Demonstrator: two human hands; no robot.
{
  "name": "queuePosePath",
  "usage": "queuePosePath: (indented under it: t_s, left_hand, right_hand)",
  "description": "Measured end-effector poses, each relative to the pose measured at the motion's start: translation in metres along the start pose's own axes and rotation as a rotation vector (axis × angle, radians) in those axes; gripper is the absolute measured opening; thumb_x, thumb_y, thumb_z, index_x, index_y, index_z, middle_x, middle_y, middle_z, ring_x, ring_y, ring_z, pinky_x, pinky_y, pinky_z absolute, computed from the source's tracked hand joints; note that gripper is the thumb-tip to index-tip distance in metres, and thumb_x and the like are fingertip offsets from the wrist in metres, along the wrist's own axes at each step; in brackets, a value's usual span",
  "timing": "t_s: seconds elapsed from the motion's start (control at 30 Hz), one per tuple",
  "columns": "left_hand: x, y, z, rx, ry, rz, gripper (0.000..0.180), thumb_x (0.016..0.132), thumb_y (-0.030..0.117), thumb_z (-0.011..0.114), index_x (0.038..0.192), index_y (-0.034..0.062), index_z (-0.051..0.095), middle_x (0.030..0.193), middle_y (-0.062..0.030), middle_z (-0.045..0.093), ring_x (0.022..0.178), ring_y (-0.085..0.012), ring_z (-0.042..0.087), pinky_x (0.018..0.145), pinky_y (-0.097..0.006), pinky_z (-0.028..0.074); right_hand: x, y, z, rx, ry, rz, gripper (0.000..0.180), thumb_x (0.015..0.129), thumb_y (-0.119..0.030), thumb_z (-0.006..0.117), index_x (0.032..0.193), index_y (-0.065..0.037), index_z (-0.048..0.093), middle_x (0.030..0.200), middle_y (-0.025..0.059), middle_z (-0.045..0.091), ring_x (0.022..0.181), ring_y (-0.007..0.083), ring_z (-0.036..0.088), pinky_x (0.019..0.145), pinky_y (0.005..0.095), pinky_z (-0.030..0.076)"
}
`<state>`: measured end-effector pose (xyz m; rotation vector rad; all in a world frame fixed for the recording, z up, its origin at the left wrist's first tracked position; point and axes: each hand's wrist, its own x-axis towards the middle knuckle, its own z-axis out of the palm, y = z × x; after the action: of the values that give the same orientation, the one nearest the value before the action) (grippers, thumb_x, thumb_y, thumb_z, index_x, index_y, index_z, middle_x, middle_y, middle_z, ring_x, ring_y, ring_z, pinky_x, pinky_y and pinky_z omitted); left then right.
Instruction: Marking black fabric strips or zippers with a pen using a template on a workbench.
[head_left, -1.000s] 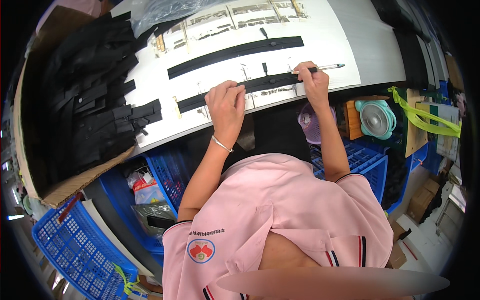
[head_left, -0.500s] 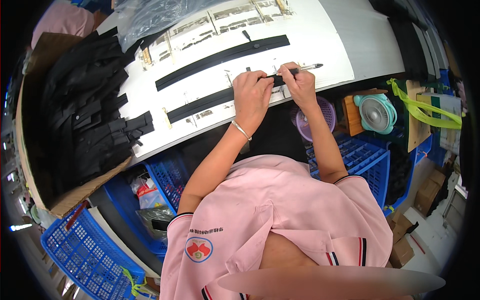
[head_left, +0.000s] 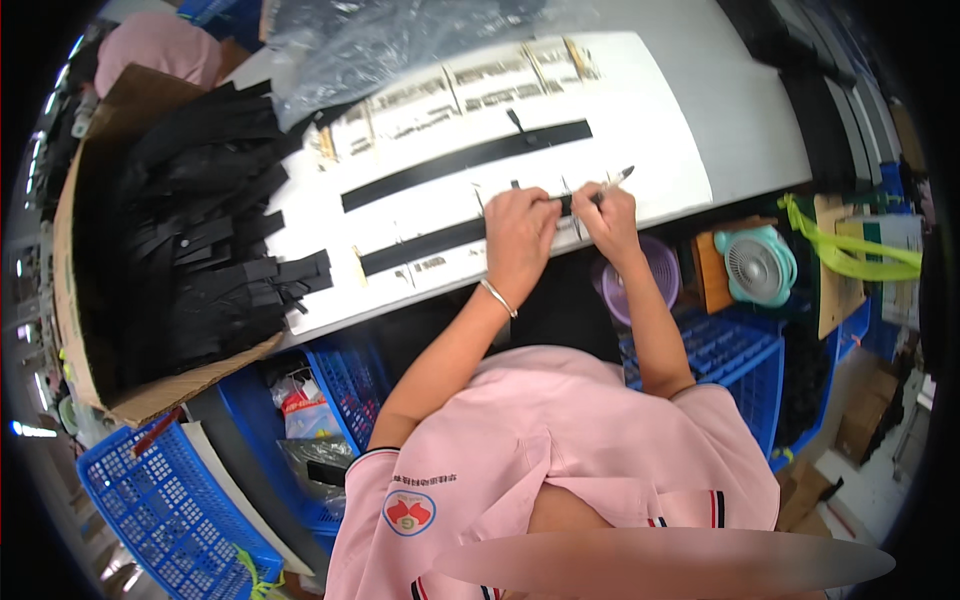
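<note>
Strip [head_left: 425,247], black, laid along near side of white board [head_left: 660,140], right end hidden by hands. Left hand [head_left: 519,232] set on strip, fingers bent; whether cloth is pinched cannot be told. Pen [head_left: 624,175] gripped by closed fingers of right hand [head_left: 609,218]. Strip could be skewed by uneven left-hand pressure; stray mark could be caused by pen slip. Long axis slanted, near left to far right, roughly parallel to second strip [head_left: 440,175] beyond.

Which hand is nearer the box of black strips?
Left. The left hand is right of the box of black strips; the right hand, holding a pen, is farther right.
</note>
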<state>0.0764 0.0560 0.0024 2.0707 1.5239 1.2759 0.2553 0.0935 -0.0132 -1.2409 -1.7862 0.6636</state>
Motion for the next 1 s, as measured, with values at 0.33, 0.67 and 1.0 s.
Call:
queuePosePath:
  t_s: [0.33,0.67,1.0]
  left_hand:
    - [-0.044,0.007,-0.035,0.266,-0.113,-0.091,0.041,0.093,0.016,0.07,0.134,0.0111,0.066,0.147,-0.012,0.055,0.138,-0.0345,0.046,0.115,-0.058,0.027]
    - [0.03,-0.055,-0.036,0.056,-0.129,-0.107,0.041,0.099,0.028,0.064,0.136,0.0089,0.063,0.153,-0.023,0.046,0.148,-0.0395,0.037,0.122,-0.062,0.018]
    - [-0.084,-0.101,-0.188,0.573,0.108,-0.258,0.057,0.078,-0.014,0.05,0.128,0.0076,0.066,0.144,-0.0156,0.058,0.147,-0.0391,0.04,0.125,-0.062,0.012]
  right_hand:
    - [-0.017,-0.01,0.003,0.236,0.131,0.107,0.023,0.098,-0.006,0.061,0.08,0.006,0.069,0.076,0.0067,0.07,0.067,0.0127,0.063,0.062,0.0264,0.049]
    - [-0.014,-0.005,0.008,0.176,0.22,0.181,0.029,0.104,-0.016,0.06,0.089,0.004,0.073,0.074,0.004,0.067,0.061,0.0075,0.054,0.058,0.0233,0.042]
    - [-0.012,-0.002,0.006,0.107,0.207,0.173,0.028,0.104,-0.019,0.062,0.091,0.003,0.074,0.07,0.0031,0.066,0.06,0.0068,0.053,0.057,0.0237,0.041]
